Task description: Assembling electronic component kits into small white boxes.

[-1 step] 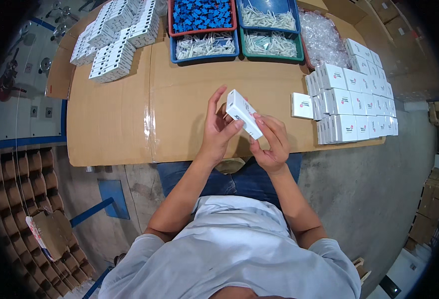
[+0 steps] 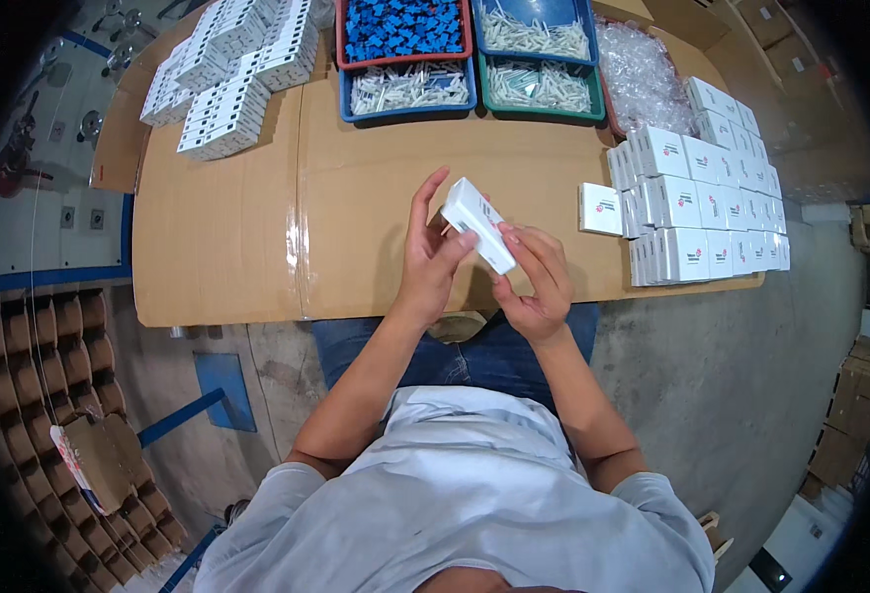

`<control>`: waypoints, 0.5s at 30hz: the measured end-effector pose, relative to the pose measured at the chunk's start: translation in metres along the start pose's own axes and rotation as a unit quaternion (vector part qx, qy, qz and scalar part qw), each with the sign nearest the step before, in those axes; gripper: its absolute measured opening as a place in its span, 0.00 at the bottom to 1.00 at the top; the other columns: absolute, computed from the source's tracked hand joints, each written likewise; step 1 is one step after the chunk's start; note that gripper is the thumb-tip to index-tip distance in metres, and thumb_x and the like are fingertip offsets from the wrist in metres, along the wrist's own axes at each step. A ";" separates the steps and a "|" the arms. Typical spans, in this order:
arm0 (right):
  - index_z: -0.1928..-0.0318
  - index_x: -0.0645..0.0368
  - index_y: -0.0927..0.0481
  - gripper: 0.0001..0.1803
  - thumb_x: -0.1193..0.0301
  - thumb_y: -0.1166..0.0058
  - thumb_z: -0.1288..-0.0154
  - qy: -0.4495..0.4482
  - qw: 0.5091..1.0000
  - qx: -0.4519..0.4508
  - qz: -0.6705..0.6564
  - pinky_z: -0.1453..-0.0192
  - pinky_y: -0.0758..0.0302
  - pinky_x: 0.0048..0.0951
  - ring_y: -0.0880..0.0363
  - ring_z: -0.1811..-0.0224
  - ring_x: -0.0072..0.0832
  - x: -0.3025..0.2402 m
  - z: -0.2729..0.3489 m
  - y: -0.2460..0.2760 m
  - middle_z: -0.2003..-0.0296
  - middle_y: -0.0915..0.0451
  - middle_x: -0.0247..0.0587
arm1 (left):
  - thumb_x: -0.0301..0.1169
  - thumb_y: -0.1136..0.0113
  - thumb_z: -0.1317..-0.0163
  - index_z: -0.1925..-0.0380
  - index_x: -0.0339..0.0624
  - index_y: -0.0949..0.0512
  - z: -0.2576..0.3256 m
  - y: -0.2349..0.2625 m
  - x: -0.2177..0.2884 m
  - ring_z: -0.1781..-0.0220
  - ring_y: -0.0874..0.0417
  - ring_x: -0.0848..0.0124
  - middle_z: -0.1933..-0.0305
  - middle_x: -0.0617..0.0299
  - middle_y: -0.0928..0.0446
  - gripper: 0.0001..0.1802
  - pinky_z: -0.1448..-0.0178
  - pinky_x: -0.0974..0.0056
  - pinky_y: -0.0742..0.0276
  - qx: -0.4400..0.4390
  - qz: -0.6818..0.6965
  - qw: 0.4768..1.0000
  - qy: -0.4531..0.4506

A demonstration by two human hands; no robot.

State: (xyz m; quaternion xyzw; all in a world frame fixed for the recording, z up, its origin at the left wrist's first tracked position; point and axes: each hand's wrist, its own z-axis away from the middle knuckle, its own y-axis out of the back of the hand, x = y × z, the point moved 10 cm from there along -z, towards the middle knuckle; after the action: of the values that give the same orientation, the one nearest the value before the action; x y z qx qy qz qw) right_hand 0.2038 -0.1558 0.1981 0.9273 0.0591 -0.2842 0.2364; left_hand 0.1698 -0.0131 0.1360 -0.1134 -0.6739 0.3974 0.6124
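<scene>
Head view: both hands, left hand [image 2: 433,259] and right hand [image 2: 534,280], grip a small white box [image 2: 478,224] above the bench [image 2: 356,198], apparently closing it; next likely needs tucking its flap.

I see a cardboard-covered counter [image 2: 356,198] bearing white box stacks [image 2: 707,198] at three o'clock, flat white packs [image 2: 232,74] at eleven, and parts trays [image 2: 465,49] beside clear bags [image 2: 643,74] at twelve.

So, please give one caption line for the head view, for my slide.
Both hands, left hand and right hand, hold a small white box above a cardboard-covered table.
</scene>
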 end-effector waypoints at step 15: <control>0.41 0.63 0.20 0.27 0.62 0.32 0.36 -0.128 0.979 -0.037 -0.153 0.26 0.31 0.47 0.19 0.36 0.46 0.023 0.006 -0.024 0.40 0.18 0.51 | 0.75 0.68 0.32 0.42 0.45 0.29 0.041 0.014 -0.084 0.62 0.14 0.65 0.59 0.57 0.17 0.45 0.51 0.56 0.17 0.068 0.086 0.905 0.410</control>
State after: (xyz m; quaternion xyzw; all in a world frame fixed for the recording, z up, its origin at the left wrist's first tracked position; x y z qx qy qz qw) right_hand 0.2139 -0.1379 0.1716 0.8538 0.1804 -0.4310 0.2298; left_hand 0.1461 -0.0740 0.0681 -0.2823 -0.3221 0.4116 0.8044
